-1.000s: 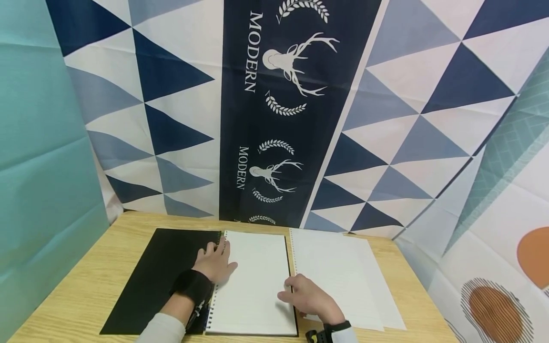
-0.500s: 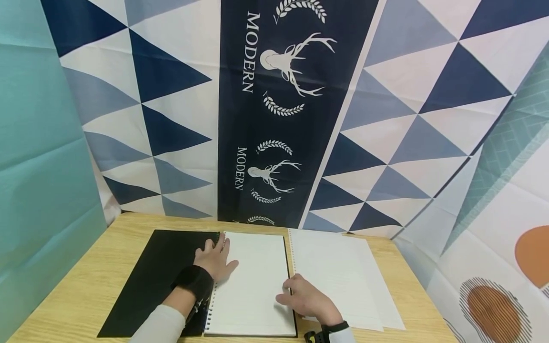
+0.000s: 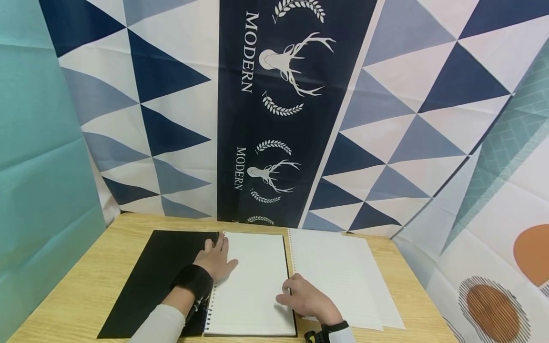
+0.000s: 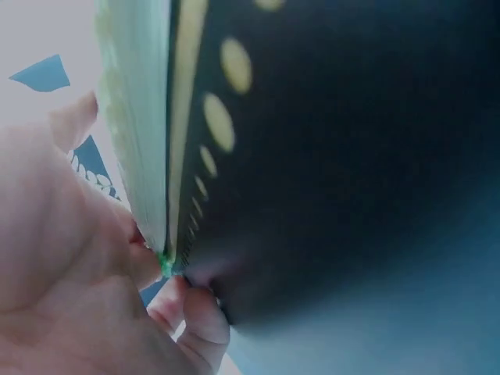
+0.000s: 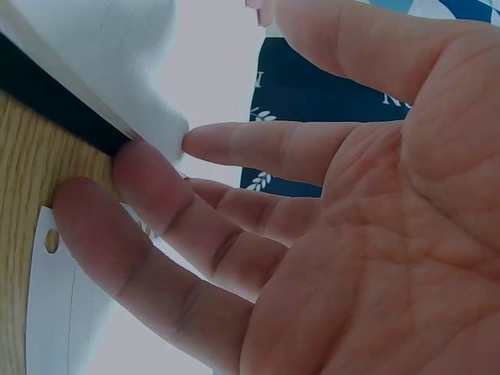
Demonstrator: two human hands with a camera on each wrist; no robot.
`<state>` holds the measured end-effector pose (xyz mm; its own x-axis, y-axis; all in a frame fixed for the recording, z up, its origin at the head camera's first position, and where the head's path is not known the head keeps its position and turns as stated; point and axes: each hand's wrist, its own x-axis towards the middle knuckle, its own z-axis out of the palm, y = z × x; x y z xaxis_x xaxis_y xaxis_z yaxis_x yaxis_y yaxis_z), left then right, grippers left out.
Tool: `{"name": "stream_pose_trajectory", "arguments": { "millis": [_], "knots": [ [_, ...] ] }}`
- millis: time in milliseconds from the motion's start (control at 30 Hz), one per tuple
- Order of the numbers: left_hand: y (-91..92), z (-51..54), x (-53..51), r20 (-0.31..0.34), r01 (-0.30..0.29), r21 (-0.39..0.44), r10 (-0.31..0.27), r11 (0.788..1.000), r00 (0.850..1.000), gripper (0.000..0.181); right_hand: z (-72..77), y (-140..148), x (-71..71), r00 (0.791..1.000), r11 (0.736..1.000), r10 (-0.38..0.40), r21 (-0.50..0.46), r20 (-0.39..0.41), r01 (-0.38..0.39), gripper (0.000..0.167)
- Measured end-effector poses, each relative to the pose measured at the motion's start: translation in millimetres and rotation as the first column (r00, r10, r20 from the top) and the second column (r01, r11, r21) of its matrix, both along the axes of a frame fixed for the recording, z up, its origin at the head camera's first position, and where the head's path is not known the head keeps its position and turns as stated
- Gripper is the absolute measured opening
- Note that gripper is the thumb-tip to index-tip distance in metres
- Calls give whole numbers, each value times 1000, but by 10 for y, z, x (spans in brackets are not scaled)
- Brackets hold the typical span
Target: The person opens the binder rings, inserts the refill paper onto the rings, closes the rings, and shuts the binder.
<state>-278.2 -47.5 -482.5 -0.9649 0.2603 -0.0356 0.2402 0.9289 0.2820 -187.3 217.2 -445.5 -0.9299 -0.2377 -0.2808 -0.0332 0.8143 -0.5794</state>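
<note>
A spiral notebook [image 3: 257, 286] lies spread on the wooden table, its blank page facing up and its black cover [image 3: 158, 281] turned out to the left. Across the coil binding rests my left hand [image 3: 214, 262], fingers pointing away and thumb spread onto the page. In the left wrist view, the page stack [image 4: 137, 125] and the punched black cover [image 4: 351, 141] meet beside this hand's fingers. My right hand [image 3: 306, 297] is at the notebook's right edge. The right wrist view shows its relaxed fingers [image 5: 273, 144], with fingertips touching the page's edge.
Loose punched sheets [image 3: 339, 276] overlap on the table [image 3: 64, 290] to the right of the notebook, partly under my right hand. A patterned cloth [image 3: 180, 119] hangs behind the table. Teal cloth [image 3: 51, 166] borders the left side.
</note>
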Motion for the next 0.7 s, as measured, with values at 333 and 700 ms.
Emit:
{"name": "stream_pose_trajectory", "arguments": {
  "millis": [333, 700],
  "knots": [
    [-91, -1, -10, 54, 19, 60, -22, 998, 998, 80, 12, -12, 1, 1000, 999, -22, -39, 15, 23, 36],
    [-108, -101, -30, 18, 30, 31, -31, 999, 999, 78, 5, -13, 5, 1000, 998, -22, -52, 15, 22, 37]
  ]
}}
